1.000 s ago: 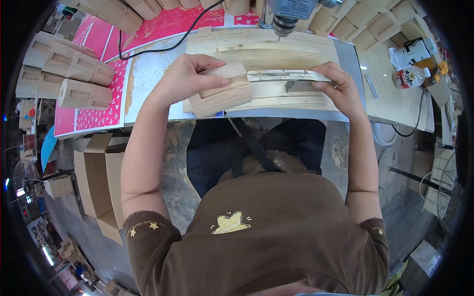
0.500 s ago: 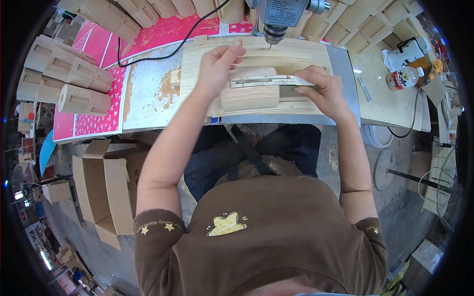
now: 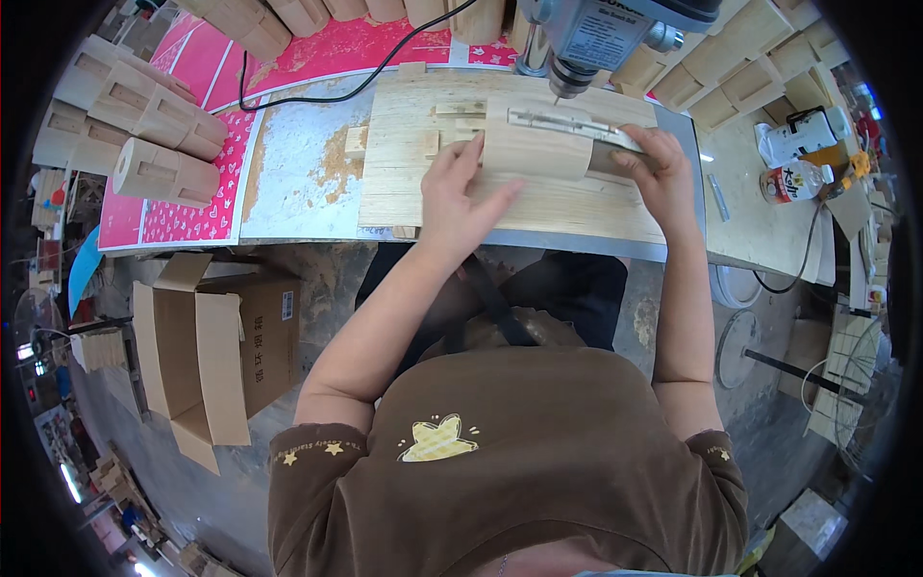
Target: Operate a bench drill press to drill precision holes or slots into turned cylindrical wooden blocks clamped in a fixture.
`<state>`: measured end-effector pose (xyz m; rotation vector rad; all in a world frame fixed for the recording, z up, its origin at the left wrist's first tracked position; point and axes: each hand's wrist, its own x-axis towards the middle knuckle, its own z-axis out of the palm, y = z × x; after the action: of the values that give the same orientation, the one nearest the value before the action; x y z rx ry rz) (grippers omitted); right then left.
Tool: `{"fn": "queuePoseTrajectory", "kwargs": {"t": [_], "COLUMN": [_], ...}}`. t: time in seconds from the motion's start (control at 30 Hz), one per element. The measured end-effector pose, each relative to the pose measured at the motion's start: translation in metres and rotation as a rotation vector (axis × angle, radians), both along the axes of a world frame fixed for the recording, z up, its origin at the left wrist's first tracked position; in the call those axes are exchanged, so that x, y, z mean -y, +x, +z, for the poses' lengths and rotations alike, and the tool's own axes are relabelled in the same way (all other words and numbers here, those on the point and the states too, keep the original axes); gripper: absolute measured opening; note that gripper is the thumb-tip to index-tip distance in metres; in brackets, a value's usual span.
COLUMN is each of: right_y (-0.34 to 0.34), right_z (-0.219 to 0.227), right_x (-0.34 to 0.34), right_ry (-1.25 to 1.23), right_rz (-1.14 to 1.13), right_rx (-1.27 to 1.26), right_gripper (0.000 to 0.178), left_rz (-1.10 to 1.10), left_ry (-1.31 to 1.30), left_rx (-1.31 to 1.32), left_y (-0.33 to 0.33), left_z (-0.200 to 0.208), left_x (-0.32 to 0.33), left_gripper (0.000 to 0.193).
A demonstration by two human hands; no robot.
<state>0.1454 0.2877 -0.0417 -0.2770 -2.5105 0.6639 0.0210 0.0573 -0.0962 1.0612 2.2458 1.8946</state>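
Note:
A pale wooden cylinder (image 3: 536,152) lies on its side on a light wooden board (image 3: 394,197) below the drill press. Along its top rests a narrow, pale, flat strip (image 3: 558,123) with slots or marks in it. The strip's right end is between the thumb and fingers of my right hand (image 3: 661,171), which is closed on it. A greyish flat piece (image 3: 611,160) shows between the cylinder and that hand. My left hand (image 3: 463,197) is open at the cylinder's left end, thumb spread away; whether its fingertips touch the wood I cannot tell.
The drill press (image 3: 606,38) stands just behind the cylinder, its bit (image 3: 557,97) pointing down. A black cable (image 3: 356,94) crosses the table. Several wooden cylinders (image 3: 163,173) stand at the left. A bottle (image 3: 796,181) sits at the right; an open cardboard box (image 3: 221,356) is below left.
My left hand has moved down and right to the cylinder's left end. My right hand has tilted the strip, which now lies flatter along the cylinder. The view has shifted slightly.

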Motion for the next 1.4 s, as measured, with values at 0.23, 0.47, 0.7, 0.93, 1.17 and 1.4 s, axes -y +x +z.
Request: {"fn": "queuePoseTrajectory", "kwargs": {"t": [0.23, 0.47, 0.7, 0.93, 1.17, 1.4], "right_y": [-0.026, -0.021, -0.070, -0.076, -0.002, -0.007], "right_z": [-0.005, 0.001, 0.151, 0.168, 0.132, 0.068], "right_x": [0.003, -0.004, -0.025, -0.004, 0.036, 0.055], "right_ry": [0.035, -0.412, -0.089, 0.084, 0.148, 0.178], "right_rz": [-0.038, 0.058, -0.162, -0.022, -0.237, -0.207], "right_rx": [-0.055, -0.147, -0.797, -0.591, -0.352, -0.551], "right_gripper": [0.032, 0.036, 0.021, 0.022, 0.018, 0.006], "left_rz": [0.139, 0.023, 0.012, 0.048, 0.058, 0.045], "left_ry": [-0.333, -0.400, -0.427, -0.433, -0.446, -0.435], "left_rx": [-0.307, -0.248, -0.276, -0.342, -0.359, -0.360], "left_y": [-0.020, -0.041, -0.044, -0.041, -0.041, -0.042], "left_z": [-0.002, -0.010, -0.009, -0.014, -0.014, -0.012], "left_x": [0.001, 0.005, 0.005, 0.005, 0.008, 0.005], "left_gripper": [0.064, 0.058, 0.055, 0.053, 0.053, 0.055]}}
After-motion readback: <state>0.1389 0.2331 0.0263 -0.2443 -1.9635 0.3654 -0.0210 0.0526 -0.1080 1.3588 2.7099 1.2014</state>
